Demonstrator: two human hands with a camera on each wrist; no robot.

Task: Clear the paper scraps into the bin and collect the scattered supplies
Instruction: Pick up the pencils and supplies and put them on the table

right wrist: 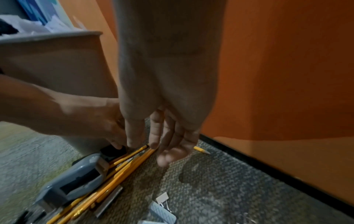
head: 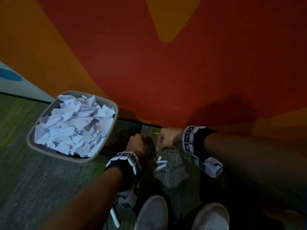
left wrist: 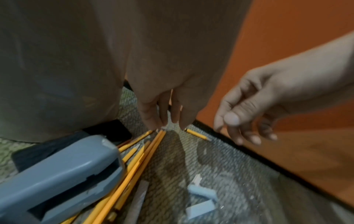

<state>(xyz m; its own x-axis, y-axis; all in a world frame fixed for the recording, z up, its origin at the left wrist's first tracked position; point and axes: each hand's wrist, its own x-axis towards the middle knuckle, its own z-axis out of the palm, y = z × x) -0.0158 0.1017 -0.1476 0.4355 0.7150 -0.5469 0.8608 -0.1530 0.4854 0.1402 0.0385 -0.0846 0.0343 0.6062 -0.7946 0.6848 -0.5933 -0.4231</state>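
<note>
You are reaching both hands down to the grey carpet (right wrist: 220,189) beside the beige square plastic bin (head: 106,140), which is already heaped with white torn paper scraps (head: 74,127). Your left hand (left wrist: 162,106) is lowering straight fingers onto the tips of the bundle of yellow wooden pencils (left wrist: 134,163); the fingertips are touching or nearly touching the ends, with nothing pinched as far as the wrist views show. Your right hand (left wrist: 249,109) is hovering with loosely curled fingers, holding nothing, just above the short yellow pencil stub (left wrist: 198,134) lying near the black skirting at the orange wall.

The bundle is lying fanned out, wedged against the grey plastic hole punch (left wrist: 63,174), so it is sitting below and ahead of your left fingertips, not inside any grip. If you are pulling on the tips alone, the pencils are likely to splay and roll off, or drag under the punch. The stub is lying slightly left of and below your right fingers; a fast grab risks flicking it into the wall edge. The small pale binder clips (right wrist: 162,198) and white slips nearby are lying apart from both hands and are easy to overlook.
</note>
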